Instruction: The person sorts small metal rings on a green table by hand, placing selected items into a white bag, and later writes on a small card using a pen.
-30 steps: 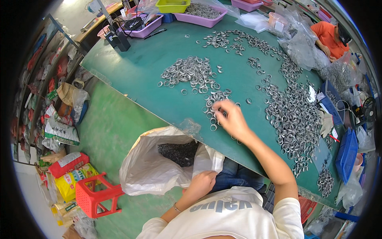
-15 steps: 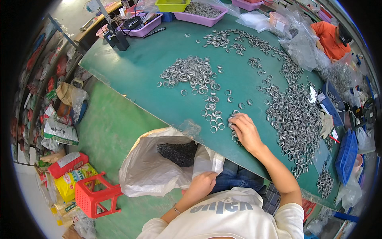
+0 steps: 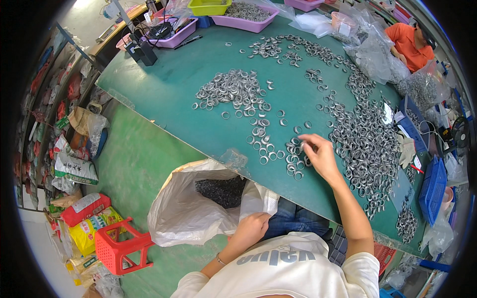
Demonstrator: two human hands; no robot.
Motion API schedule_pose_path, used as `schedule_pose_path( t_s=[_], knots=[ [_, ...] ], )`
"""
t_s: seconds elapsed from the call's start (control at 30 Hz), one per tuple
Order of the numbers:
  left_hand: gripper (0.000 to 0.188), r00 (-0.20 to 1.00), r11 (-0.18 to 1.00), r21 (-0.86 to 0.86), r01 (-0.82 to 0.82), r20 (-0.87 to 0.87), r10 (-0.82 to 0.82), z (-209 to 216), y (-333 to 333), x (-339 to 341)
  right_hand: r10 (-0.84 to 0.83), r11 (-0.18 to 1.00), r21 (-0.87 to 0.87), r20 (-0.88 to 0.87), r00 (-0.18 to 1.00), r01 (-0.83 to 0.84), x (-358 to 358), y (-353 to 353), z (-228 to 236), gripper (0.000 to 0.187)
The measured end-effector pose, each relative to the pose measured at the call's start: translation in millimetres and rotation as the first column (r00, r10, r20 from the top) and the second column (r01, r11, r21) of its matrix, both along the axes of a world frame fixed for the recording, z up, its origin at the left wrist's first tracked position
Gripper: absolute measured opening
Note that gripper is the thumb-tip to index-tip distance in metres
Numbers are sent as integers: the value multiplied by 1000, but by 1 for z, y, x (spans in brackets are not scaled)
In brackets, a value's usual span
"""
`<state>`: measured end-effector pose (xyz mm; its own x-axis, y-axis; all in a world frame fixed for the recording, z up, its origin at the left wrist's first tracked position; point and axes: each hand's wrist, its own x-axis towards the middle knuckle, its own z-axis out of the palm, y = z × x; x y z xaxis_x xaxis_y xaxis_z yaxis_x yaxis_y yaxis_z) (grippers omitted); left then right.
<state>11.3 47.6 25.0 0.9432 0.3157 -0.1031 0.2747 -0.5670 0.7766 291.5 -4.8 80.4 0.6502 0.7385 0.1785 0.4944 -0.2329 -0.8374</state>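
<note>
My right hand (image 3: 319, 155) rests on the green table (image 3: 189, 94), fingers touching a small cluster of metal rings (image 3: 294, 158) near the front edge. A short line of rings (image 3: 262, 135) leads back to a larger pile of rings (image 3: 232, 90). My left hand (image 3: 251, 228) grips the rim of a white plastic bag (image 3: 196, 208) held open below the table edge; dark small parts (image 3: 221, 191) lie inside it. A broad heap of rings (image 3: 367, 144) spreads to the right of my right hand.
Purple trays (image 3: 246, 12) and a yellow-green tray (image 3: 208, 6) stand at the far edge. A person in an orange shirt (image 3: 410, 42) sits at the far right. Blue baskets (image 3: 433, 186) lie right; a red plastic stool (image 3: 117, 243) and sacks stand on the floor left.
My right hand has slid right and toward me along the table, dragging rings into a cluster near the front edge. My left hand stays on the bag.
</note>
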Motion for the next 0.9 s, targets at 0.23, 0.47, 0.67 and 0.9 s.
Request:
schedule_pose_path(
  t_s=[0.23, 0.47, 0.67, 0.9],
  knots=[
    [21, 1000, 1000, 15, 6, -12, -5, 2, 0, 0, 117, 991, -103, 290, 950, -90, -2, 11, -6, 12],
    [21, 1000, 1000, 4, 17, -22, -17, -3, 0, -1, 129, 977, -199, 283, 950, -73, -19, 11, 5, 15],
    [20, 1000, 1000, -5, -6, 9, 6, 0, -1, -1, 69, 987, -159, 283, 956, -24, -11, 13, 4, 13],
    [19, 1000, 1000, -1, 1, 14, -1, 0, -1, 0, 210, 954, -58, -571, 794, -294, -73, 12, 19, 6]
  ],
)
